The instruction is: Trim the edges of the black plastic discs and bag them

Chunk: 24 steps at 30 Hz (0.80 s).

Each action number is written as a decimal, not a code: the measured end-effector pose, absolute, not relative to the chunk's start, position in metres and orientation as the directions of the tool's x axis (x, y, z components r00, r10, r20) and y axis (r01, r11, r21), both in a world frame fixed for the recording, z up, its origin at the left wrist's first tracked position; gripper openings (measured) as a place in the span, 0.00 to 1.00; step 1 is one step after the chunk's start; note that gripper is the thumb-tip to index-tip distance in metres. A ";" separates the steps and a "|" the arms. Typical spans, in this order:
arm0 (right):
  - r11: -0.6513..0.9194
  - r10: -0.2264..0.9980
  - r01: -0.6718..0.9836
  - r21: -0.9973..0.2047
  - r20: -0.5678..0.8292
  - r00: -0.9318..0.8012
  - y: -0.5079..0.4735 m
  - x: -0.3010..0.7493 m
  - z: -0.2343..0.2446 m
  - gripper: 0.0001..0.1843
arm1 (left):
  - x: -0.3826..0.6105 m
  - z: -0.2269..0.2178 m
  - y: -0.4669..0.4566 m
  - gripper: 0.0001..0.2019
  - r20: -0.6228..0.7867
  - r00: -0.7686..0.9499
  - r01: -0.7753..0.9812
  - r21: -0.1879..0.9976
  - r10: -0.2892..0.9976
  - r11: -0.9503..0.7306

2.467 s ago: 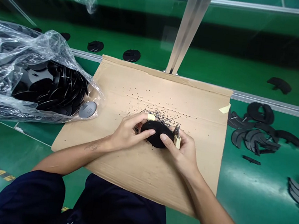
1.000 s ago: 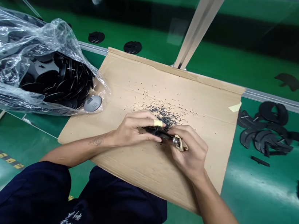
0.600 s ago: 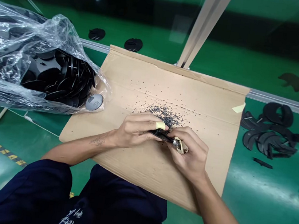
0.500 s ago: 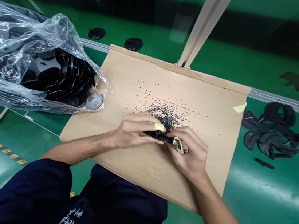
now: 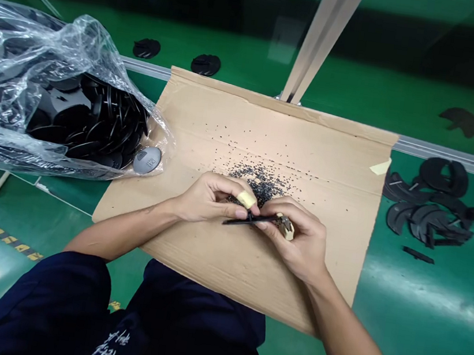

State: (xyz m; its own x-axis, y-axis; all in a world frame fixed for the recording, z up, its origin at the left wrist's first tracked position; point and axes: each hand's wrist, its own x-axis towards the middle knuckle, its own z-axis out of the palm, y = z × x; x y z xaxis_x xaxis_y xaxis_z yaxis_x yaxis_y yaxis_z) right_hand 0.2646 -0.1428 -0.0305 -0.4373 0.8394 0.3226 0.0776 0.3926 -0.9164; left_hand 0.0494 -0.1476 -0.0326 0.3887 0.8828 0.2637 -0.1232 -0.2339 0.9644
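Observation:
A flat black plastic disc (image 5: 235, 221), seen nearly edge-on, is pinched between the taped finger and thumb of my left hand (image 5: 205, 199). My right hand (image 5: 305, 239) is closed at the disc's other end, its thumb and fingertips touching it. Tucked in the curled right fingers is a small shiny metal tool (image 5: 285, 224), mostly hidden, with pale yellow tape beside it. Just beyond both hands lies a pile of tiny black bits (image 5: 265, 188), scattered over a cardboard sheet (image 5: 225, 266).
At left, a clear plastic bag (image 5: 73, 42) spills black discs (image 5: 91, 117); a grey disc (image 5: 147, 160) lies at its mouth. Curved black pieces (image 5: 433, 212) are heaped on the green table (image 5: 395, 303) at right. A glass partition with a metal post (image 5: 324, 43) stands behind.
The disc has turned to a flatter, more edge-on angle. My left hand has shifted slightly left, and my right thumb now shows against the disc. The metal tool shows less.

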 end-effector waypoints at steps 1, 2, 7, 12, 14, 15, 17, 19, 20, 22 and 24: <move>0.392 0.838 0.078 -0.917 0.320 -0.442 -0.143 0.264 -0.030 0.08 | 0.050 -0.033 -0.147 0.12 0.263 0.391 -0.132 0.964 0.882 -0.229; 0.395 0.836 0.076 -0.916 0.324 -0.443 -0.143 0.264 -0.031 0.08 | 0.050 -0.034 -0.148 0.12 0.262 0.392 -0.137 0.965 0.882 -0.225; 0.414 0.828 0.046 -0.909 0.356 -0.434 -0.144 0.265 -0.033 0.09 | 0.051 -0.033 -0.150 0.12 0.257 0.408 -0.136 0.966 0.876 -0.220; 0.374 0.865 0.085 -0.923 0.315 -0.391 -0.143 0.269 -0.032 0.12 | 0.051 -0.033 -0.151 0.10 0.295 0.394 -0.139 0.955 0.871 -0.261; 0.376 0.867 0.088 -0.922 0.316 -0.385 -0.143 0.270 -0.030 0.13 | 0.051 -0.033 -0.151 0.09 0.309 0.386 -0.134 0.951 0.869 -0.279; 0.389 0.861 0.087 -0.917 0.328 -0.389 -0.144 0.270 -0.029 0.13 | 0.052 -0.034 -0.151 0.08 0.310 0.389 -0.124 0.951 0.868 -0.284; 0.430 0.840 0.085 -0.899 0.364 -0.403 -0.145 0.269 -0.028 0.11 | 0.053 -0.033 -0.152 0.09 0.303 0.402 -0.098 0.952 0.864 -0.289; 0.470 0.819 0.079 -0.879 0.401 -0.411 -0.146 0.268 -0.029 0.08 | 0.054 -0.033 -0.153 0.09 0.310 0.417 -0.079 0.949 0.854 -0.306; 0.485 0.810 0.071 -0.871 0.418 -0.411 -0.146 0.267 -0.029 0.07 | 0.055 -0.033 -0.153 0.09 0.319 0.423 -0.076 0.945 0.848 -0.318; 0.499 0.798 0.056 -0.865 0.433 -0.420 -0.146 0.266 -0.032 0.07 | 0.055 -0.032 -0.155 0.08 0.338 0.435 -0.076 0.937 0.835 -0.340; 0.496 0.791 0.044 -0.867 0.431 -0.435 -0.146 0.266 -0.033 0.08 | 0.056 -0.032 -0.156 0.08 0.341 0.452 -0.072 0.935 0.825 -0.347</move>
